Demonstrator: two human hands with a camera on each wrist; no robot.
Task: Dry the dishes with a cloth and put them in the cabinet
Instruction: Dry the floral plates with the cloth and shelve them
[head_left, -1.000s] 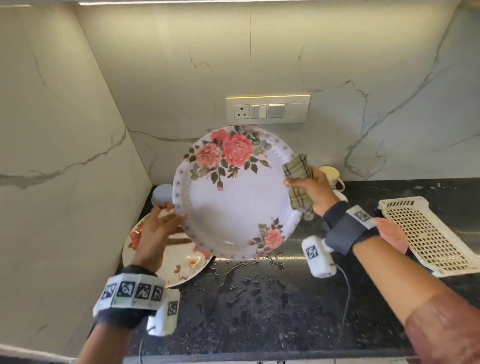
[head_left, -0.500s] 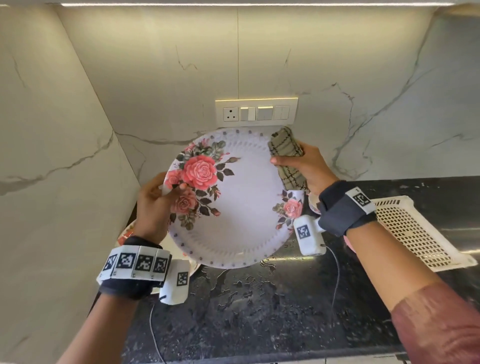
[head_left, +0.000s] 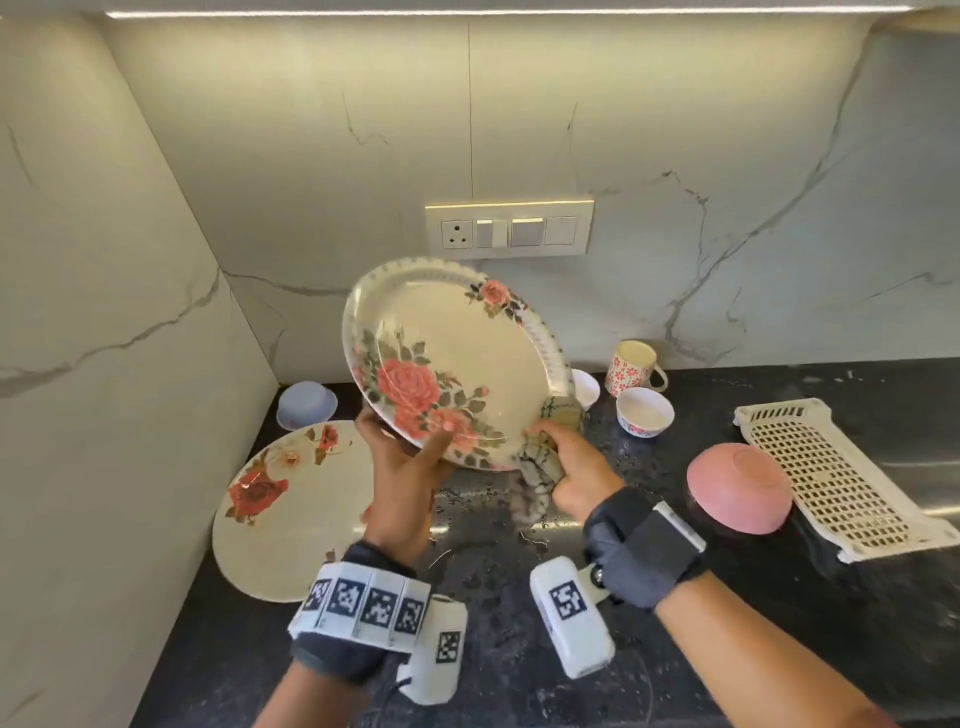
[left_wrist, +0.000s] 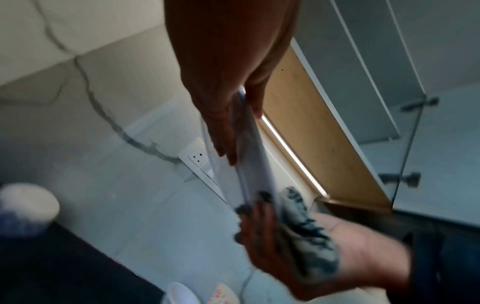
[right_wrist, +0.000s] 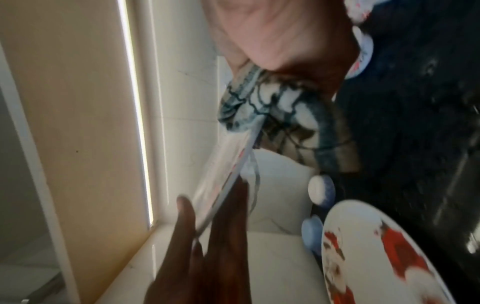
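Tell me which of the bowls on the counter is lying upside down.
The pink bowl, just left of the white perforated tray, lies rim-down with its base up. The two white bowls beside the mug stand upright.

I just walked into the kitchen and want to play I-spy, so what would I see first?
First, the big round white plate with pink roses, held tilted above the black counter by the left hand while the right hand rubs its lower edge with a checked cloth. Next, a second rose-printed plate lying flat at the left, and an upside-down pink bowl at the right.
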